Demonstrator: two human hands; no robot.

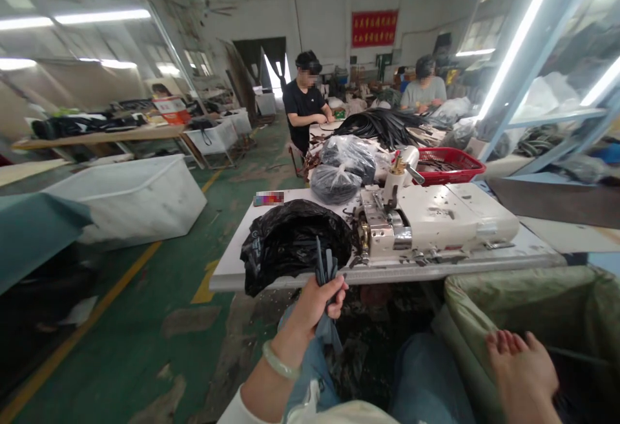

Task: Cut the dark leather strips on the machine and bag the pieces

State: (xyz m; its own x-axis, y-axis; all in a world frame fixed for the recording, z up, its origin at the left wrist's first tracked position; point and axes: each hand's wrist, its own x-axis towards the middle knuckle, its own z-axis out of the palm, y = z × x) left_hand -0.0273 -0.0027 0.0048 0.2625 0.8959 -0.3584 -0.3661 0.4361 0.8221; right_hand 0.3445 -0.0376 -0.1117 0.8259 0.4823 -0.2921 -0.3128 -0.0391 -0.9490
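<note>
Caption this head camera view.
Left hand holds dark strips before a white table with a sewing machine and black plastic bag.

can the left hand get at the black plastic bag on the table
Probably yes: the left hand, holding dark strips, is right by the black plastic bag at the near edge of the white table, with nothing between them.

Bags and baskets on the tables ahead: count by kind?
Black plastic bag: 1
Clear plastic bags: 2
Red plastic basket: 1
Total: 4
</note>
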